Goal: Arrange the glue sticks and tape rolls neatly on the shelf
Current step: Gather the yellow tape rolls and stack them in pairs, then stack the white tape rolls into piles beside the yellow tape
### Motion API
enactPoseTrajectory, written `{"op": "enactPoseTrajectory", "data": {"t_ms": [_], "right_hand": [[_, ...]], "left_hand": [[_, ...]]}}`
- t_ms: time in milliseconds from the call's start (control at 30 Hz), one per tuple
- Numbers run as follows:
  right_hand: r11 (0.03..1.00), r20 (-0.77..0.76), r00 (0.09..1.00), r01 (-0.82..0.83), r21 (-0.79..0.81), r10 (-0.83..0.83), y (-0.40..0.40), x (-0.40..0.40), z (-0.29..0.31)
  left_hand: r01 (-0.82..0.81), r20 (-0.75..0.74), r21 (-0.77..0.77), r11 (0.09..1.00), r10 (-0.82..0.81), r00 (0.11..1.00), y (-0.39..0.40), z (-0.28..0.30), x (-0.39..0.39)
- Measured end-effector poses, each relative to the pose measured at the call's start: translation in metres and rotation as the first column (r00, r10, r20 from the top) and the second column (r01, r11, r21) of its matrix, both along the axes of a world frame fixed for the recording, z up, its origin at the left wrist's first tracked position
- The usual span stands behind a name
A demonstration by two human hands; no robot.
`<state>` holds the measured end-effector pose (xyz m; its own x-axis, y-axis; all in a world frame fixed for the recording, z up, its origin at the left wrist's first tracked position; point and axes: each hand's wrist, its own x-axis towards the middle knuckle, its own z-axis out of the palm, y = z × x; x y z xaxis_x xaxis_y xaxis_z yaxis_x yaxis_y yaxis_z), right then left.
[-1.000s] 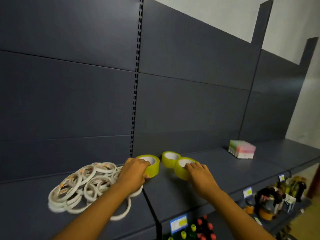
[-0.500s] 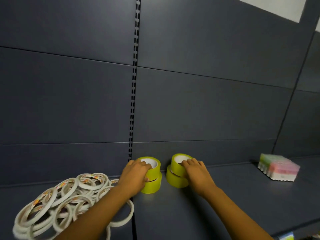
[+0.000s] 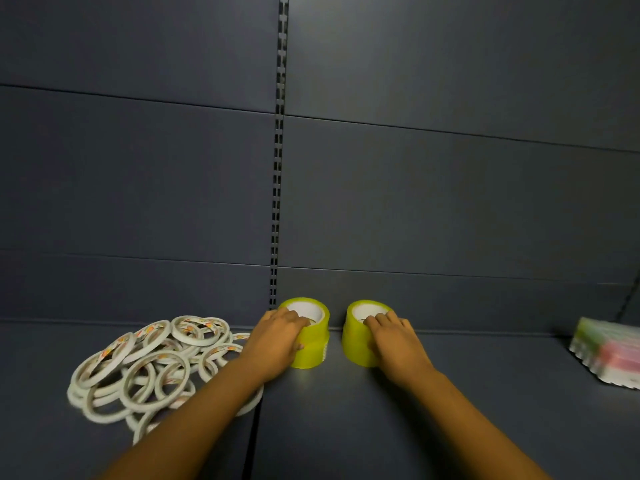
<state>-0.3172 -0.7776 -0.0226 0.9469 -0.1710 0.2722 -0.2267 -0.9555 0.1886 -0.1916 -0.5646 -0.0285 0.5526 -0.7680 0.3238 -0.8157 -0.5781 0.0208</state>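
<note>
leftmost, a loose heap of thin white tape rings [image 3: 152, 362] lies on the dark shelf [image 3: 450, 410]; their orange print is too blurred to read. next, the left hand [image 3: 277, 341] grasps a stack of yellow-green tape rolls [image 3: 313, 341] near the back panel. just beside it, the right hand [image 3: 398, 341] grasps a second yellow-green stack [image 3: 356, 337]. far right sits a pastel packet [image 3: 609, 355], label unreadable.

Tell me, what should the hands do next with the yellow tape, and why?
Probably let go and reach for the white tape rings. The left hand and right hand each rest on a yellow stack that stands upright by the back wall, while the white rings lie in a messy heap to the left.
</note>
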Motion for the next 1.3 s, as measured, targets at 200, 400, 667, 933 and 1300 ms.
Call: {"op": "enactPoseTrajectory", "data": {"t_ms": [200,400,667,933,1300], "right_hand": [[0.997,-0.005,0.999,-0.047,0.064,0.048,-0.003,-0.007,0.009],[0.989,0.073,0.994,-0.091,0.118,0.083,0.004,-0.029,0.019],[0.988,0.074,0.990,-0.129,0.081,0.123,0.040,-0.040,0.022],[0.980,0.060,0.985,-0.170,0.101,0.165,0.111,-0.014,0.031],[0.956,0.081,0.964,-0.262,0.130,0.253,0.256,0.051,0.027]], "left_hand": [[-0.036,-0.048,-0.045,0.998,0.034,0.998,0.012,0.013,-0.017],[-0.059,-0.059,-0.081,0.995,0.054,0.997,0.029,0.017,-0.041],[-0.101,-0.007,-0.085,0.991,0.101,0.995,0.061,0.023,-0.059],[-0.178,-0.020,-0.136,0.975,0.177,0.984,0.145,0.029,-0.050],[-0.271,-0.090,-0.126,0.954,0.261,0.961,0.290,0.012,0.005]]}}
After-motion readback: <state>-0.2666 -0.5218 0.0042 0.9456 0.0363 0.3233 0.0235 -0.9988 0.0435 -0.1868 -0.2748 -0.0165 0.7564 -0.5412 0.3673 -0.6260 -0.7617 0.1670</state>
